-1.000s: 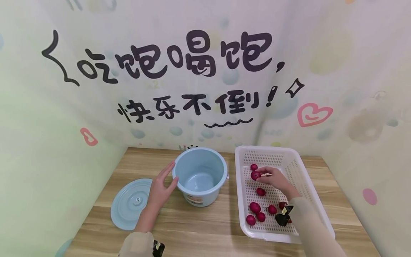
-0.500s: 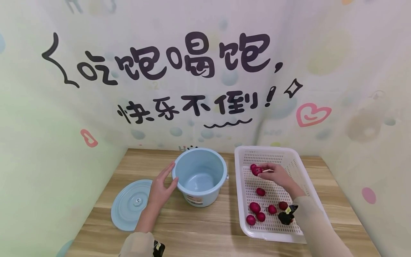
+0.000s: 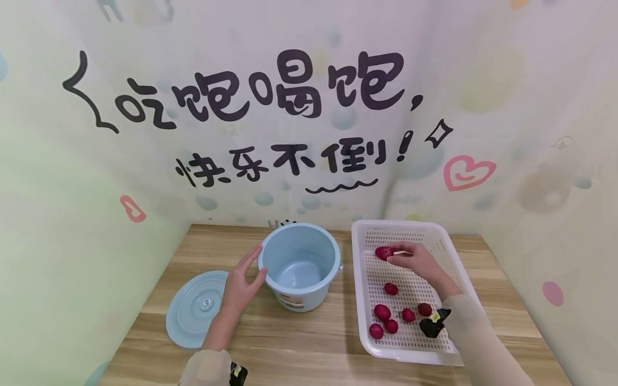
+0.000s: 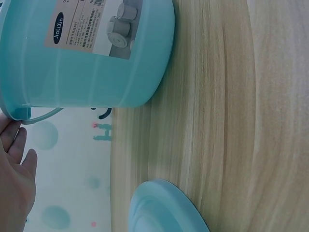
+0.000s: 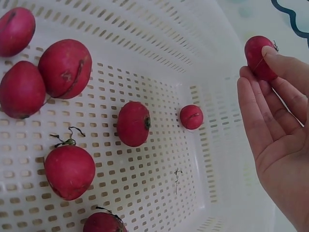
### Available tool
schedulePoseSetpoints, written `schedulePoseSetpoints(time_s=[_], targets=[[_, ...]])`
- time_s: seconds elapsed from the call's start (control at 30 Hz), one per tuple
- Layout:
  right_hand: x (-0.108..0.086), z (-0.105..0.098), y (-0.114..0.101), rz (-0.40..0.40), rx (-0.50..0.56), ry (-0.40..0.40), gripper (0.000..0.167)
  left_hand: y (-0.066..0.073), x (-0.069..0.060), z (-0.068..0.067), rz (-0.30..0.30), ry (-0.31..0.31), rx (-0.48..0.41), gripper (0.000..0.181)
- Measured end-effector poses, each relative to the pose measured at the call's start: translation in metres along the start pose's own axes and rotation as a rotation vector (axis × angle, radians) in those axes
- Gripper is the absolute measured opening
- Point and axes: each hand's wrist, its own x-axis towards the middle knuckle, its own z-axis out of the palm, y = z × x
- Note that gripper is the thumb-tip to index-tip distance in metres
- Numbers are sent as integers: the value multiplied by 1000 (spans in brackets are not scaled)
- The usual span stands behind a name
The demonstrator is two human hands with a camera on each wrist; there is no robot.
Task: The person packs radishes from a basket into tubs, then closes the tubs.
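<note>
In the head view the left hand [image 3: 238, 287] rests its fingertips on the left rim of a light blue bucket [image 3: 301, 299]; the left wrist view shows those fingers [image 4: 18, 145] fairly straight by the handle joint. Above the white basket [image 3: 358, 300], the right hand [image 3: 417, 264] pinches a red radish [image 3: 384, 253]. Seen from the right wrist, thumb and fingers hold this radish [image 5: 260, 57] above the basket floor, and another small one [image 5: 191, 117] lies near the basket's far end. Several more radishes [image 3: 382, 312] lie inside. The bucket's interior shows no contents.
A round light blue lid [image 3: 193, 311] lies on the wooden table [image 3: 299, 354], left of the bucket and partly behind the left forearm. Behind the table hangs a printed backdrop [image 3: 309, 203]. The basket stands at the right, its walls raised around the radishes.
The right hand, pinching the radish, has moved slightly up toward the basket's far end, so the held radish now overlaps the small one behind it. The left hand stays at the bucket rim.
</note>
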Motion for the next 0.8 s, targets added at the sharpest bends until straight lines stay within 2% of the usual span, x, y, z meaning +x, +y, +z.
schedulePoseSetpoints(time_s=[0.53,0.8], targets=[[3,5,-22,-35,-8,28,44,2,1,0,0,-5,7,54],[5,12,-41,-37,51,8,44,3,0,0,1,-1,23,54]])
